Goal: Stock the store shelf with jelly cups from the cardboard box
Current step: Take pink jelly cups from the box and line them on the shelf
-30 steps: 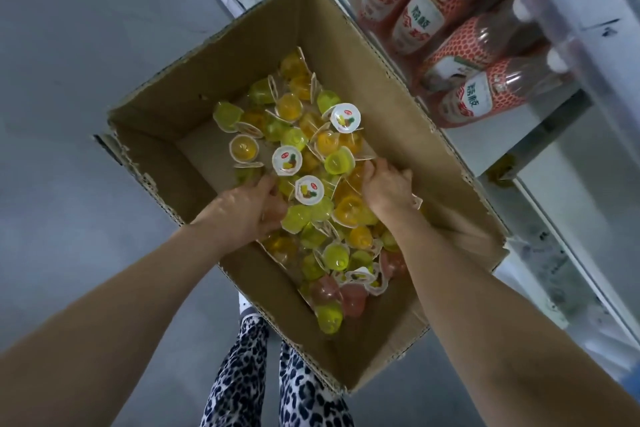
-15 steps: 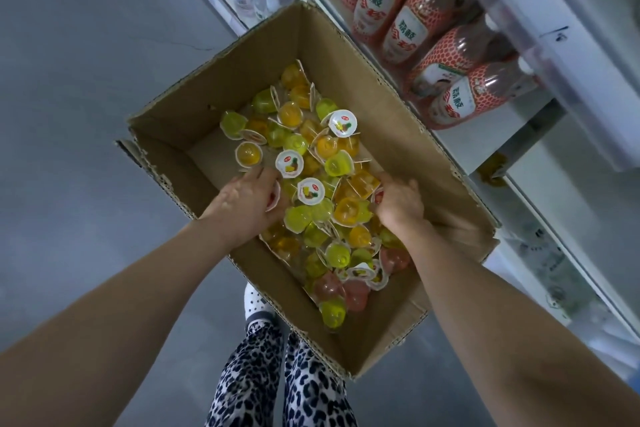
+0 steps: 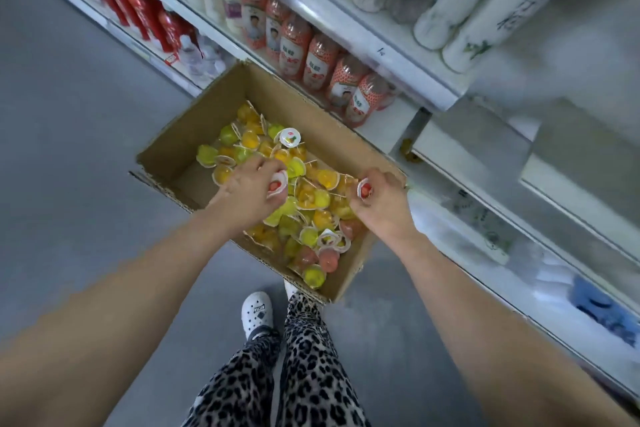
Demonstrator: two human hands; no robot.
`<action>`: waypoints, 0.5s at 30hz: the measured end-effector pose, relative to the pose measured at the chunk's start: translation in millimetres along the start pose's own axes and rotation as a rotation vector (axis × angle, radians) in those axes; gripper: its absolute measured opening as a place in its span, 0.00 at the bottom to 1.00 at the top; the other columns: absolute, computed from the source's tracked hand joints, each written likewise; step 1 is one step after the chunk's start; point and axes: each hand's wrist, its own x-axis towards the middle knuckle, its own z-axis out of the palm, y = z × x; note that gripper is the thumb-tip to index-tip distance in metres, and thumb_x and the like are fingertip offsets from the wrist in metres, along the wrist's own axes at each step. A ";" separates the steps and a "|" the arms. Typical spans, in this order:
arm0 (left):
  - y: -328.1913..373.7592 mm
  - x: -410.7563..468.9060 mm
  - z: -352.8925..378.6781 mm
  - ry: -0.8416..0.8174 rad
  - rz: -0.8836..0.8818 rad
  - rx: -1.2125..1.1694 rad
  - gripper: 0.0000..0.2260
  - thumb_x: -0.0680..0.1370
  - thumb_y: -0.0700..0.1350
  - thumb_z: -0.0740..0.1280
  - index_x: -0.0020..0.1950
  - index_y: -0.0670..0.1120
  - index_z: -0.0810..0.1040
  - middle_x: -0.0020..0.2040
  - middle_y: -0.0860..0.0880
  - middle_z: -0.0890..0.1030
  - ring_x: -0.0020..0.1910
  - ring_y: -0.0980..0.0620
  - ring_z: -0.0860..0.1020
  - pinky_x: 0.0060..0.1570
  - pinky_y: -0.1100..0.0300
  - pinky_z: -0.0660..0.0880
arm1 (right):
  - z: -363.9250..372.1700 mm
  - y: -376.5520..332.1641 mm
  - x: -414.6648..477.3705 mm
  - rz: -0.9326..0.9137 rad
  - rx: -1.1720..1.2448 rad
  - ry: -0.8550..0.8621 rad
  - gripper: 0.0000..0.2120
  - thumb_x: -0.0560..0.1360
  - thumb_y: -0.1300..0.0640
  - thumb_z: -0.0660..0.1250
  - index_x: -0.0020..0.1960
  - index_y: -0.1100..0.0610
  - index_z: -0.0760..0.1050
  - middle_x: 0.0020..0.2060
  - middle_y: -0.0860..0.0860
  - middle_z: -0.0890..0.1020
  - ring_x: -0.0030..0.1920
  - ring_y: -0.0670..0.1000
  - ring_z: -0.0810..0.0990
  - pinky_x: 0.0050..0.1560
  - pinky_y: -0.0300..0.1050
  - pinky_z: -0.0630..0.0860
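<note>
An open cardboard box (image 3: 180, 149) stands on the floor against the shelving, holding several loose jelly cups (image 3: 313, 198) in yellow, green, orange and pink. My left hand (image 3: 247, 189) is above the middle of the pile and grips a red jelly cup (image 3: 276, 184). My right hand (image 3: 382, 204) is above the box's right side, with another red jelly cup (image 3: 365, 189) held in its curled fingers. A white store shelf (image 3: 446, 94) runs along the right.
Pink-labelled drink bottles (image 3: 315, 59) line the shelf just behind the box, red bottles (image 3: 145, 14) to the left, white bottles (image 3: 460, 7) above. Lower white shelf levels (image 3: 571, 184) lie at right. Grey floor (image 3: 69, 132) spreads left. My legs and a white shoe (image 3: 258, 314) are below the box.
Both hands have lifted out of the pile, each now holding a red jelly cup. The camera has tilted up, showing more of the shelves.
</note>
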 end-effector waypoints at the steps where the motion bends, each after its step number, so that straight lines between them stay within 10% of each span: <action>1: 11.9 -3.7 -9.9 -0.002 0.029 -0.001 0.20 0.75 0.50 0.70 0.66 0.47 0.74 0.58 0.43 0.74 0.54 0.41 0.75 0.55 0.51 0.73 | -17.1 -2.7 -11.8 -0.013 0.006 0.033 0.15 0.71 0.51 0.70 0.56 0.54 0.75 0.48 0.56 0.79 0.52 0.59 0.77 0.53 0.50 0.74; 15: 233.8 2.0 -80.6 -0.038 0.529 0.019 0.19 0.70 0.55 0.74 0.56 0.52 0.72 0.51 0.52 0.78 0.50 0.51 0.77 0.48 0.54 0.74 | -248.5 34.7 -157.8 0.089 0.064 0.528 0.23 0.71 0.54 0.72 0.63 0.57 0.72 0.52 0.54 0.80 0.52 0.58 0.76 0.53 0.46 0.70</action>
